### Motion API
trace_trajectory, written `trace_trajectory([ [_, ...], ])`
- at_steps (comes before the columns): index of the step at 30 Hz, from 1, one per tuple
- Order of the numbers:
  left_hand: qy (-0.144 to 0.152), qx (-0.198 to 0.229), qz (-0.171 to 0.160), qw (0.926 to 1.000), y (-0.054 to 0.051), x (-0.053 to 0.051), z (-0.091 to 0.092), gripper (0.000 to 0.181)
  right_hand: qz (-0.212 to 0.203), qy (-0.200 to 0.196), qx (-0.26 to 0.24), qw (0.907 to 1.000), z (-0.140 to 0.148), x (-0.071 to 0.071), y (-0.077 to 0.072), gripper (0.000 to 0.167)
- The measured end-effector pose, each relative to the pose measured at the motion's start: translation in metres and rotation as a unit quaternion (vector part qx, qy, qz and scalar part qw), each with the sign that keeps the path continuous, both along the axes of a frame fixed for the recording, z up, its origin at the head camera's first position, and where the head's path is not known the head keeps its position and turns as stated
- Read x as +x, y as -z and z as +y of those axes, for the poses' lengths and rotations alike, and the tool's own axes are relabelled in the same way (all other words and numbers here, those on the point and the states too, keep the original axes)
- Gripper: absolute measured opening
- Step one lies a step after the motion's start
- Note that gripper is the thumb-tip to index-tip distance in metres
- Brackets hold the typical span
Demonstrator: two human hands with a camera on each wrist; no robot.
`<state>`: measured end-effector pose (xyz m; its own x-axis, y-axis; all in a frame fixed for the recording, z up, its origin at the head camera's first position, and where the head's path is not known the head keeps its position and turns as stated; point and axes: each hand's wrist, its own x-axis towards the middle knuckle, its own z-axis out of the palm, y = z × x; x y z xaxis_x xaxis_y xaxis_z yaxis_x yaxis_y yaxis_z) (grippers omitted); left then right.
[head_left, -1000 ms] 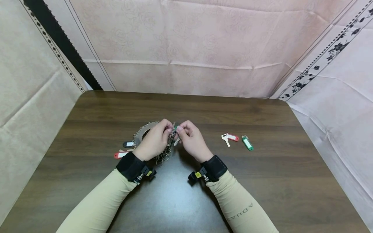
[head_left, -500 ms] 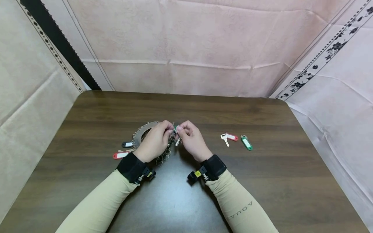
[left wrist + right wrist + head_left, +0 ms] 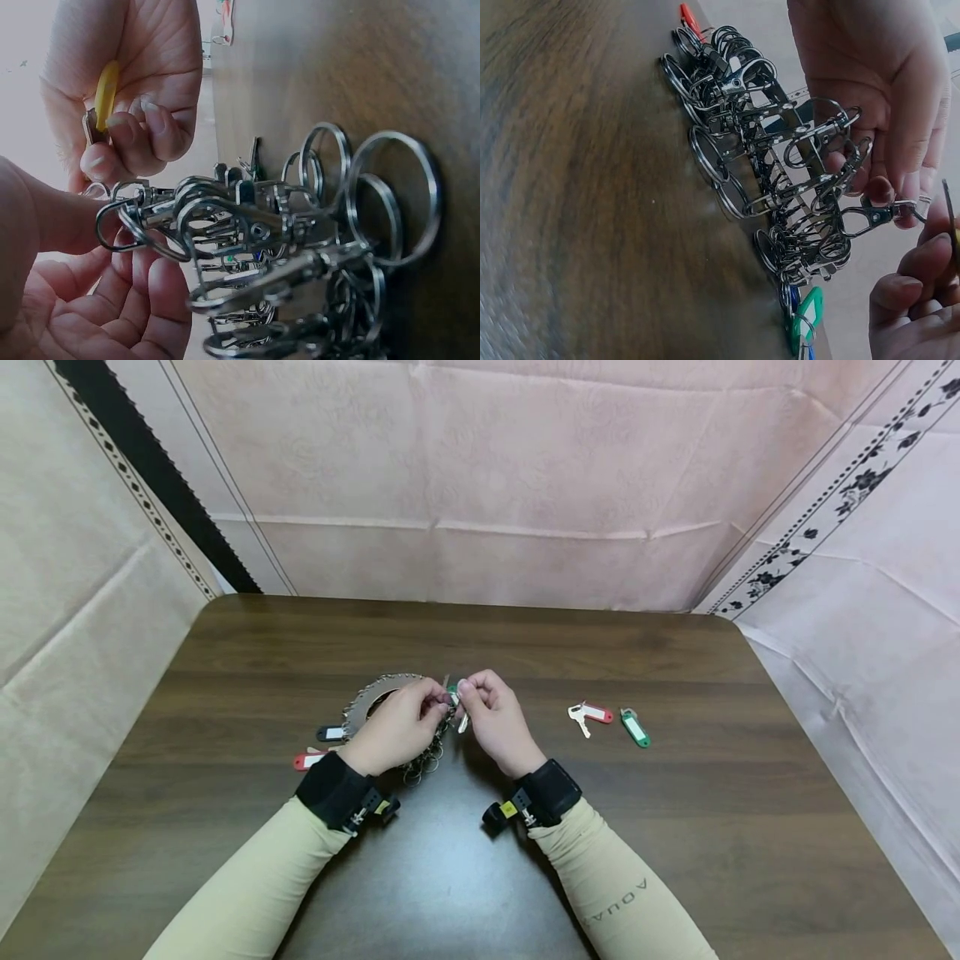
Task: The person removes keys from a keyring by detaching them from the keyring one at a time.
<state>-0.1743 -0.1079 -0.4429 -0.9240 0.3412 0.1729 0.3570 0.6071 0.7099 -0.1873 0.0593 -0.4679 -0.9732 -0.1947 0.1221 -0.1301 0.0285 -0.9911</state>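
Over the bench [image 3: 450,893], the right hand [image 3: 497,720] pinches a yellow key tag [image 3: 107,91] between curled fingers: probably light, stiff plastic, best held by its edges; the left hand's [image 3: 397,727] fingers seemingly pinch a swivel clasp [image 3: 877,216]. Beyond lies the heavier-looking flat metal ring [image 3: 359,705].

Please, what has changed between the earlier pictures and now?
The left hand has shifted slightly toward the person, uncovering more of the metal ring at its far edge. The right hand, red tag and green tag at right practically stayed in place.
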Motion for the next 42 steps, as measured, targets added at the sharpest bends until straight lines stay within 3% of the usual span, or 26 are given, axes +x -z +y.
trace_trajectory([
  [14, -0.014, 0.028, 0.008, 0.9995, -0.0008, -0.0009, -0.003, 0.003, -0.003, 0.018, 0.003, 0.9998, 0.0012, -0.0009, 0.0024, 0.016],
  [24, -0.043, 0.04, 0.044, 0.9973, -0.0031, -0.0017, -0.0038, 0.005, -0.015, -0.032, 0.046, 0.9983, 0.0021, -0.0005, 0.0046, 0.021],
  [30, -0.038, 0.044, 0.038, 0.9976, -0.0021, -0.0021, -0.0038, 0.005, -0.023, -0.044, 0.053, 0.9974, 0.0017, 0.0, 0.0044, 0.03],
  [42, -0.024, 0.031, 0.033, 0.9987, 0.0003, -0.0016, -0.0024, 0.004, -0.019, -0.021, 0.041, 0.9988, 0.0016, -0.0003, 0.0017, 0.027],
])
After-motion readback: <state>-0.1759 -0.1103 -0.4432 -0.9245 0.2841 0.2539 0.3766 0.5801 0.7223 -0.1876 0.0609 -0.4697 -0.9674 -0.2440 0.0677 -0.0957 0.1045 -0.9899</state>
